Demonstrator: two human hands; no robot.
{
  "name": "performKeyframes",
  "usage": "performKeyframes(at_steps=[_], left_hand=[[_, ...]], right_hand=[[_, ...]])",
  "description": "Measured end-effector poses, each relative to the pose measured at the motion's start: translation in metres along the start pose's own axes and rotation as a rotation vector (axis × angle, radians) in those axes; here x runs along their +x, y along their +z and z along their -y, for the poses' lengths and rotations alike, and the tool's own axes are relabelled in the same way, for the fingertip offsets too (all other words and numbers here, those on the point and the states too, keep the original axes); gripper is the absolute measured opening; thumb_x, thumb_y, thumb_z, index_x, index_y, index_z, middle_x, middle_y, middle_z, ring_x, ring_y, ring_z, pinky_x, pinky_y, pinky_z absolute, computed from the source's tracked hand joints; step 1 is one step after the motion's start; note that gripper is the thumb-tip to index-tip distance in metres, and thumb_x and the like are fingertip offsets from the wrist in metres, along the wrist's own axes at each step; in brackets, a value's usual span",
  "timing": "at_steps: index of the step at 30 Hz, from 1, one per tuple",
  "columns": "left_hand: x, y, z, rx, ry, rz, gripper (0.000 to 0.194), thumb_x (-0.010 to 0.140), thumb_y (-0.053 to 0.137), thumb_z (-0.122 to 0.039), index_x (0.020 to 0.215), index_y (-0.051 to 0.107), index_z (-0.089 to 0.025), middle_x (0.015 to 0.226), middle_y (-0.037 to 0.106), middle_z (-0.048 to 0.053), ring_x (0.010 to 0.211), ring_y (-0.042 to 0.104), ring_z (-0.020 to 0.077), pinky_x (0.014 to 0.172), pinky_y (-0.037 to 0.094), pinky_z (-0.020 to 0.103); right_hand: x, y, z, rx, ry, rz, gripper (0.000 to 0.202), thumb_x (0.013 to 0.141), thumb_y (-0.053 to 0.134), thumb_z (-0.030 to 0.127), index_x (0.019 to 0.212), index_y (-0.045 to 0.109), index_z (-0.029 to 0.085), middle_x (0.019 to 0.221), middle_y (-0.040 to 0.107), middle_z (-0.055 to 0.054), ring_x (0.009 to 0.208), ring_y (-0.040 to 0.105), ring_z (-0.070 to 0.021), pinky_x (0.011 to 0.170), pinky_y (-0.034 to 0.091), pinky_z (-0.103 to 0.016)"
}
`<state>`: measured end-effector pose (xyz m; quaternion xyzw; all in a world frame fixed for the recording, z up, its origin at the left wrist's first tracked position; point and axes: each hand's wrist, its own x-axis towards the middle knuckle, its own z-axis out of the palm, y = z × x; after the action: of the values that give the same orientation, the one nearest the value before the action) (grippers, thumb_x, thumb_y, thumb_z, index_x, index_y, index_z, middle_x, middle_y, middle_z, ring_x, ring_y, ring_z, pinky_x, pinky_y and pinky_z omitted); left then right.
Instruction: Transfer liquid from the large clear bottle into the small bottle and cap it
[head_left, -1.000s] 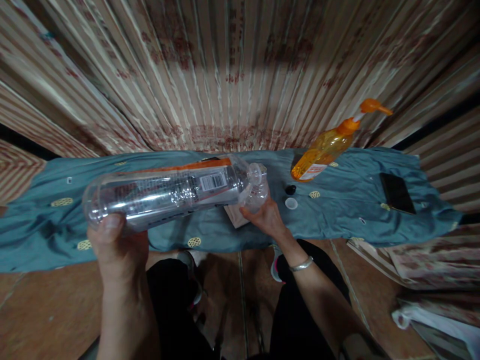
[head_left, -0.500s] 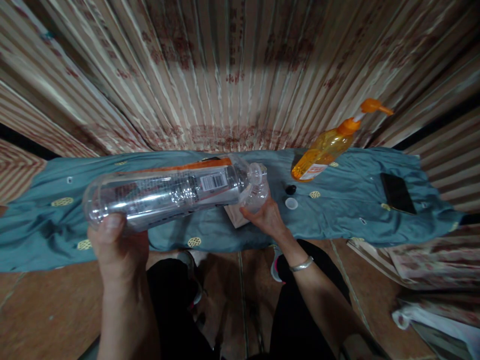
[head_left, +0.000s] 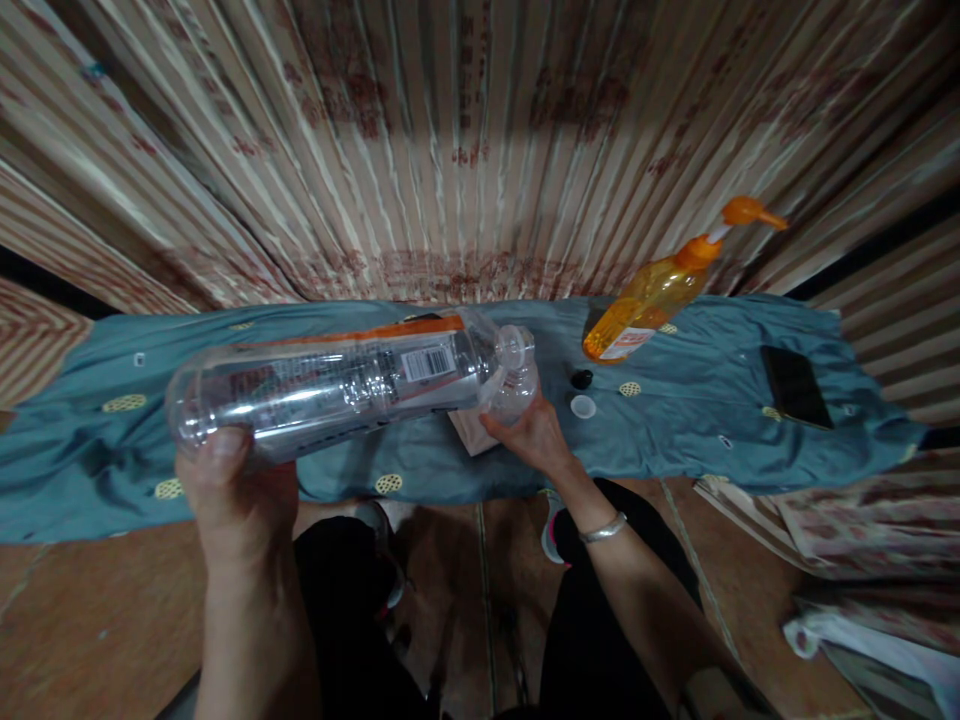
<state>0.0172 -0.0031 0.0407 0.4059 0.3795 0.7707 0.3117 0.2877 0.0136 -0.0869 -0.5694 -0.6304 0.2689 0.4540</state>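
Observation:
My left hand (head_left: 236,490) is closed around the base end of a large clear plastic bottle (head_left: 330,390), held nearly level with its neck to the right. An orange-edged label and a barcode show on its side. Its mouth meets the mouth of a small clear bottle (head_left: 517,390); whether the rims touch I cannot tell. My right hand (head_left: 536,435) wraps round the small bottle from below, holding it about upright. Just right of that hand, a black cap (head_left: 581,379) and a white cap (head_left: 583,406) lie on the teal cloth (head_left: 720,400).
An orange pump bottle (head_left: 645,300) with amber liquid stands at the back right. A dark flat object (head_left: 796,386) lies near the right end. Beneath my hands sits a pale box (head_left: 474,435), partly hidden. A striped curtain (head_left: 465,150) hangs behind the cloth-covered surface.

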Motion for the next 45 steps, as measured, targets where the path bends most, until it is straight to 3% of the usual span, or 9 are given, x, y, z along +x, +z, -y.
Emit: performKeyframes(at_steps=[9, 15, 27, 34, 38, 45], left_hand=[[0.001, 0.002, -0.002, 0.026, 0.004, 0.01, 0.068, 0.057, 0.089, -0.045, 0.123, 0.076, -0.034, 0.117, 0.081, 0.004, 0.111, 0.078, 0.0382, 0.09, 0.065, 0.049], [0.002, 0.002, 0.0, 0.016, 0.01, -0.002, 0.069, 0.058, 0.088, -0.044, 0.125, 0.077, -0.033, 0.118, 0.082, 0.005, 0.112, 0.078, 0.039, 0.093, 0.065, 0.052], [-0.001, 0.007, -0.004, 0.042, 0.0, -0.006, 0.068, 0.058, 0.084, -0.043, 0.125, 0.077, -0.034, 0.12, 0.082, 0.005, 0.111, 0.078, 0.0397, 0.092, 0.066, 0.054], [-0.002, 0.006, 0.0, 0.014, -0.025, -0.049, 0.061, 0.053, 0.089, -0.042, 0.112, 0.079, -0.03, 0.111, 0.082, 0.004, 0.119, 0.075, 0.0357, 0.09, 0.064, 0.041], [-0.002, 0.008, 0.002, 0.008, -0.012, -0.023, 0.063, 0.055, 0.087, -0.043, 0.115, 0.078, -0.031, 0.12, 0.083, 0.006, 0.118, 0.077, 0.0399, 0.092, 0.065, 0.048], [-0.003, 0.005, 0.011, -0.045, -0.057, -0.035, 0.07, 0.053, 0.089, -0.044, 0.121, 0.079, -0.03, 0.127, 0.084, 0.008, 0.109, 0.08, 0.0369, 0.086, 0.066, 0.045]], right_hand=[[0.0, -0.001, 0.002, 0.007, 0.002, -0.004, 0.088, 0.079, 0.083, 0.038, 0.158, 0.053, 0.011, 0.149, 0.074, -0.024, 0.137, 0.074, -0.0454, 0.117, 0.061, -0.069], [0.0, -0.001, 0.001, -0.003, -0.005, -0.004, 0.089, 0.08, 0.083, 0.038, 0.157, 0.052, 0.006, 0.148, 0.073, -0.029, 0.138, 0.073, -0.0466, 0.117, 0.06, -0.071], [0.0, 0.0, 0.0, 0.007, 0.007, -0.015, 0.086, 0.079, 0.084, 0.037, 0.156, 0.055, 0.011, 0.143, 0.076, -0.025, 0.132, 0.076, -0.0465, 0.113, 0.063, -0.071], [0.0, -0.001, 0.004, 0.001, 0.036, -0.013, 0.09, 0.077, 0.086, 0.035, 0.157, 0.053, 0.011, 0.143, 0.077, -0.025, 0.132, 0.076, -0.0462, 0.113, 0.063, -0.067], [0.001, -0.003, 0.005, 0.012, 0.048, -0.006, 0.089, 0.077, 0.086, 0.035, 0.156, 0.054, 0.012, 0.14, 0.079, -0.023, 0.128, 0.079, -0.0446, 0.112, 0.065, -0.064], [0.002, -0.002, 0.002, 0.008, 0.044, -0.019, 0.09, 0.076, 0.087, 0.037, 0.156, 0.054, 0.009, 0.137, 0.08, -0.024, 0.126, 0.079, -0.0457, 0.111, 0.065, -0.064]])
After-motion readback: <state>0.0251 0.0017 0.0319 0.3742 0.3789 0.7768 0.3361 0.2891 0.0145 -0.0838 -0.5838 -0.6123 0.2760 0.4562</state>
